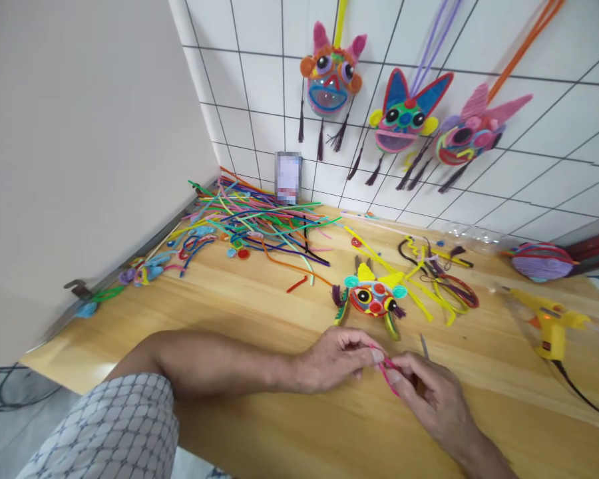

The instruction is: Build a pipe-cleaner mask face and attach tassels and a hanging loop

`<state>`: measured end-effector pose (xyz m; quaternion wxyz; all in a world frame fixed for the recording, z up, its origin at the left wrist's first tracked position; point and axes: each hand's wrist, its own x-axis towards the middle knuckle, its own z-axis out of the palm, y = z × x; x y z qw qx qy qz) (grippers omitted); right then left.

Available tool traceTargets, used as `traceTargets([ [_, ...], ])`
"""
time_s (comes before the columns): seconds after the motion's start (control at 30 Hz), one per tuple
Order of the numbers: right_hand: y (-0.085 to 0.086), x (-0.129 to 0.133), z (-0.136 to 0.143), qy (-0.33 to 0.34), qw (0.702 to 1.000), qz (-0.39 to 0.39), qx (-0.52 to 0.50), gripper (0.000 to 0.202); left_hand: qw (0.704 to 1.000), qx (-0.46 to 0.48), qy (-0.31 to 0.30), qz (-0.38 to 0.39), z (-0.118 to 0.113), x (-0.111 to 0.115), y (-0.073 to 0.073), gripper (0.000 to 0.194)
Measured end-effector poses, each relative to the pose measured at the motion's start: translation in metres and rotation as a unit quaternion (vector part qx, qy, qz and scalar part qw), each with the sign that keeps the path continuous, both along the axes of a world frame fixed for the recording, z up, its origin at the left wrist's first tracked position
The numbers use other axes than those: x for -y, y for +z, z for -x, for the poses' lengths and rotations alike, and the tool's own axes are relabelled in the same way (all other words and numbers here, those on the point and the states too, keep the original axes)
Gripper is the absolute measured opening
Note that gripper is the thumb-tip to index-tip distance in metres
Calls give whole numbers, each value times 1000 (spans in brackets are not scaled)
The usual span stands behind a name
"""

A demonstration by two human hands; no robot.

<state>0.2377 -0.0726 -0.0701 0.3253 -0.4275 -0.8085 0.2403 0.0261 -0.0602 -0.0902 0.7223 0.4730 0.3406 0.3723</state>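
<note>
A thin pink pipe cleaner [385, 370] is bent between my two hands above the wooden table. My left hand [340, 359] pinches its left part between thumb and index finger. My right hand [426, 389] grips the other side close by, thumb and fingers together. Just beyond the hands lies a colourful animal-face craft [375, 299] with yellow ears, turquoise discs, round black-and-yellow eyes and dark tassels. A slim grey tool [424, 346] shows behind my right hand, partly hidden by it.
Many coloured pipe cleaners [264, 216] are heaped at the back left, near an upright phone [288, 177]. Yellow strips [442, 303] lie right of the craft. A yellow glue gun [552, 326] with a black cord is at the right. Finished faces [403, 120] hang on the tiled wall.
</note>
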Motion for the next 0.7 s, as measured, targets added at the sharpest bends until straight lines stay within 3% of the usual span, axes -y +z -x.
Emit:
traceTargets([
  [0.1,-5,-1,-8,-40,999,33,2,32,1000,8,5,1,0,0,-3,59],
  [0.2,-7,-5,-22,-148,987,50,-35,34,1000,10,6,12,-1,1,-6,62],
  [0.27,-4,-15,-34,-264,958,64,-96,31,1000,3,-10,12,-2,1,-7,51],
  [0.37,6,-41,-53,-397,885,98,-223,33,998,-35,-46,-13,-2,3,-7,27],
  [0.43,11,-59,-64,-396,852,127,-317,39,996,-55,-60,-44,-3,4,-9,19],
  [0.53,14,-74,-69,-404,836,131,-346,46,990,-65,-74,-98,-4,5,-14,17],
  [0.6,16,-72,-62,-424,841,97,-320,45,985,-81,-85,-129,-6,4,-18,18],
  [0.7,24,-54,-36,-403,881,57,-242,39,976,-98,-104,-165,-7,3,-20,14],
])
